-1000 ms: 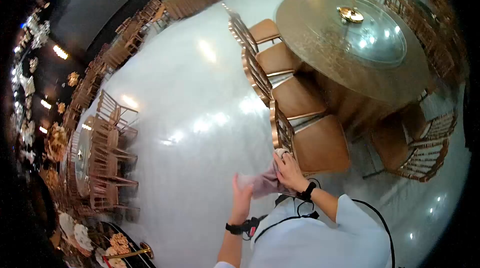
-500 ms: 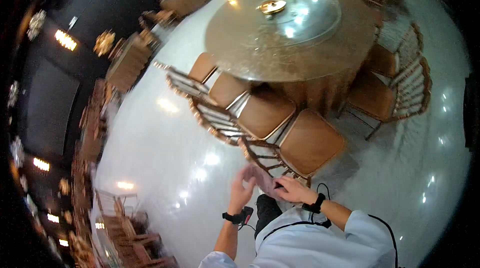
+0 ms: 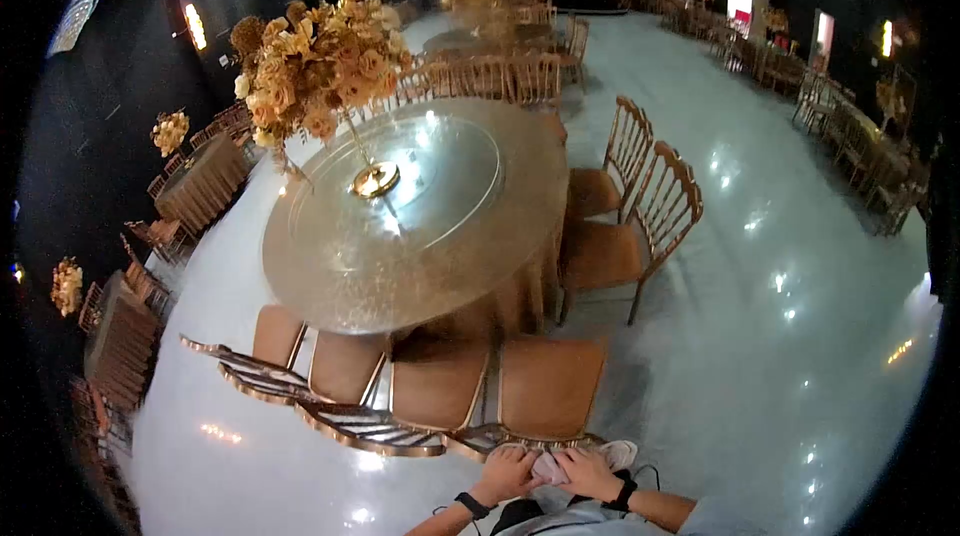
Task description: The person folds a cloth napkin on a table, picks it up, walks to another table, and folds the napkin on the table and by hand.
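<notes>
While both hands are close together beyond the table's near edge, a pinkish cloth (image 3: pixel 549 469) is bunched between them, just behind the back of the nearest chair (image 3: pixel 551 388). Left hand (image 3: pixel 507 474): half closed, fingers bent forward, touching the cloth's left side; whether it also grips the chair's top rail, cannot tell. Right hand (image 3: pixel 590 474): partly closed, fingers bent over the cloth's right side; firmness of hold not clear. White shoe (image 3: pixel 619 454) visible just past the right hand. Round table (image 3: pixel 330 281): four chairs in a row along its near edge, two more chairs (image 3: pixel 602 254) by its right edge. Flower stand (image 3: pixel 375 180) upright near the middle of the tabletop, bearing gold flowers (image 3: pixel 325 76).
</notes>
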The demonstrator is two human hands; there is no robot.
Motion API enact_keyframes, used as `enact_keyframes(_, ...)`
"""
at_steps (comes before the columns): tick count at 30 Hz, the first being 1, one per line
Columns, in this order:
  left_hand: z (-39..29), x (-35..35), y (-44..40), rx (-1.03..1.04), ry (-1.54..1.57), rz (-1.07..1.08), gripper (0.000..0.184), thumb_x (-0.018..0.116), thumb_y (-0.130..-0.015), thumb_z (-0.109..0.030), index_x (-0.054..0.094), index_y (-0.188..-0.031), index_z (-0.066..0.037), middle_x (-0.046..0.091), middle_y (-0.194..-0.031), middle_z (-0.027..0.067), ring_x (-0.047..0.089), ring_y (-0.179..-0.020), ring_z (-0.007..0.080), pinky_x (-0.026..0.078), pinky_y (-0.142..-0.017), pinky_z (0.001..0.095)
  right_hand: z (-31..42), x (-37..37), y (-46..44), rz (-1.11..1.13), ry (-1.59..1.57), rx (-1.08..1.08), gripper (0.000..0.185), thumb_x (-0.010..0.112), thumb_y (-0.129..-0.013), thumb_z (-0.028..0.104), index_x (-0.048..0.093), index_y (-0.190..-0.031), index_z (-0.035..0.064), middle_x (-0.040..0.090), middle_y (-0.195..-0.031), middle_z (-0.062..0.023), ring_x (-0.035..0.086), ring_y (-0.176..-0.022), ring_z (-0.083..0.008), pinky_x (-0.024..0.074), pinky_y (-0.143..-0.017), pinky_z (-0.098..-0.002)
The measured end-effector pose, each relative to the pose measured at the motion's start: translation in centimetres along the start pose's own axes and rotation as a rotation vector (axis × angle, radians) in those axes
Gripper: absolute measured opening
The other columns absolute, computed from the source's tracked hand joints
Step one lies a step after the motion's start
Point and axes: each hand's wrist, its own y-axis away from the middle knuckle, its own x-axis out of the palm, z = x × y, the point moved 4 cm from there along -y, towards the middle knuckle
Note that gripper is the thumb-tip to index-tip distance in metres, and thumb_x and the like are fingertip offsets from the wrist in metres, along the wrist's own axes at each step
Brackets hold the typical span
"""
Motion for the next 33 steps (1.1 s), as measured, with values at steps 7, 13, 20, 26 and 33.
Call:
enact_keyframes(7, -0.8, 1.1, 1.1, -0.011, -0.020, -0.124, 0.043, 0.057, -0.090, -0.042, 0.060, -0.111, -0.004, 0.061, -0.100, 0.0163, 0.059, -0.097, 0.0351, 0.045, -0.085, 0.0449, 1.6, 0.4, 0.1, -0.063, -0.034, 0.115, 0.060, 0.073, -0.074, 0.037, 0.057, -0.118, 0.0011, 0.061, -0.105, -0.0171, 0.058, -0.102, -0.0341, 0.0472, -0.087, -0.0436)
enact_keyframes(13, 2.9, -4.6, 3.1, -0.147, -0.173, -0.185, 0.035, 0.062, -0.083, -0.031, 0.062, -0.104, -0.004, 0.062, -0.102, 0.0132, 0.056, -0.102, 0.0310, 0.039, -0.094, 0.0442, 5.6, 1.0, -3.6, -0.294, -0.083, 0.074, 0.055, 0.069, -0.081, 0.037, 0.055, -0.117, -0.0024, 0.061, -0.104, -0.0186, 0.057, -0.096, -0.0366, 0.0461, -0.081, -0.0441)
enact_keyframes(20, 7.0, -2.7, 5.1, -0.146, -0.182, -0.347, 0.028, 0.058, -0.089, -0.031, 0.065, -0.103, -0.008, 0.062, -0.101, 0.0105, 0.055, -0.104, 0.0289, 0.037, -0.097, 0.0451, 6.7, 2.4, -6.5, -0.154, 0.009, 0.120, 0.052, 0.060, -0.086, 0.042, 0.054, -0.122, 0.0035, 0.063, -0.101, -0.0168, 0.060, -0.094, -0.0362, 0.0468, -0.082, -0.0485)
enact_keyframes(26, 3.6, -2.3, 1.4, -0.156, 0.042, -0.158, 0.033, 0.052, -0.092, -0.032, 0.065, -0.094, -0.002, 0.064, -0.090, 0.0174, 0.061, -0.089, 0.0351, 0.045, -0.082, 0.0471, 2.6, 2.1, -4.2, -0.229, -0.219, 0.199, 0.030, 0.068, -0.082, 0.026, 0.061, -0.100, 0.0045, 0.061, -0.087, -0.0185, 0.060, -0.086, -0.0377, 0.0476, -0.072, -0.0447)
enact_keyframes(33, 1.5, 0.1, -0.9, 0.056, 0.221, 0.053, 0.049, 0.052, -0.092, -0.046, 0.062, -0.090, 0.001, 0.062, -0.087, 0.0209, 0.060, -0.082, 0.0400, 0.046, -0.079, 0.0482, 0.6, -1.2, 0.4, -0.153, -0.078, 0.303, 0.041, 0.070, -0.077, 0.042, 0.065, -0.096, 0.0057, 0.064, -0.089, -0.0143, 0.061, -0.089, -0.0347, 0.0468, -0.077, -0.0446)
